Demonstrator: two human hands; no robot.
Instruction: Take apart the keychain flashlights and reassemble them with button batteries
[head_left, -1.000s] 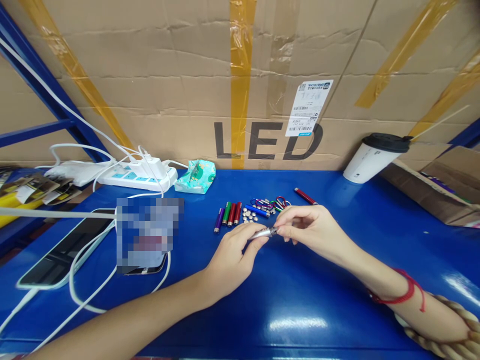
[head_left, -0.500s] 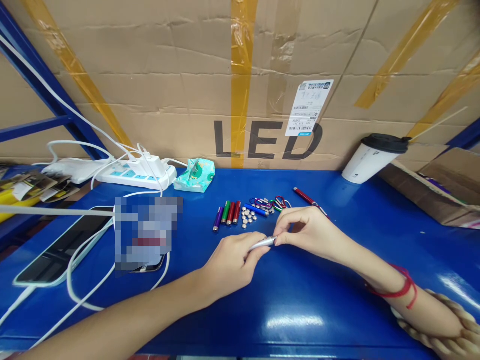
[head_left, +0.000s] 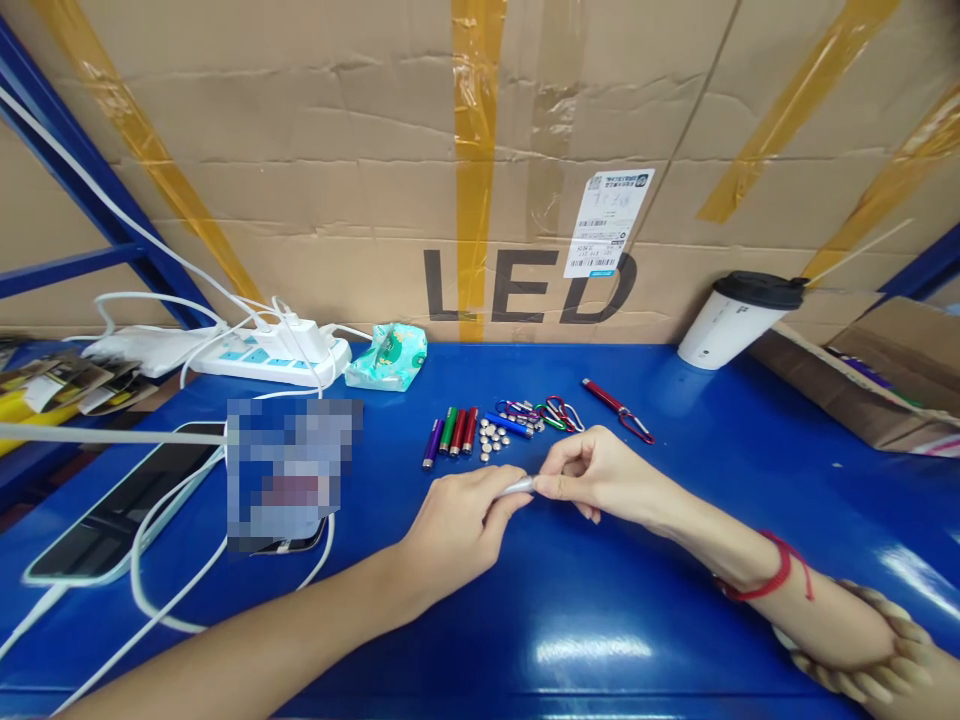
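My left hand (head_left: 454, 530) is closed around a small silver penlight tube (head_left: 517, 487), which points toward the right. The thumb and index finger of my right hand (head_left: 600, 475) pinch its right end, and the fingertips hide that tip. Just behind my hands lie a purple tube (head_left: 432, 445), a green tube (head_left: 448, 430) and two red tubes (head_left: 470, 430), side by side. Several silver button cells (head_left: 491, 437) are scattered next to a blue tube (head_left: 510, 425). Coloured carabiner clips (head_left: 559, 412) form a small heap. A red penlight (head_left: 604, 397) with a clip rests farther right.
On the left are a phone (head_left: 127, 500), white cables and a power strip (head_left: 277, 365). A green tissue pack (head_left: 388, 357) sits at the back. A lidded paper cup (head_left: 731, 325) and an open cardboard box (head_left: 840, 390) stand right. A large carton (head_left: 337, 200) backs the blue table.
My right hand has shifted slightly left along the silver tube, so less of its end shows. The red penlight's clip is now uncovered. The view has moved a little.
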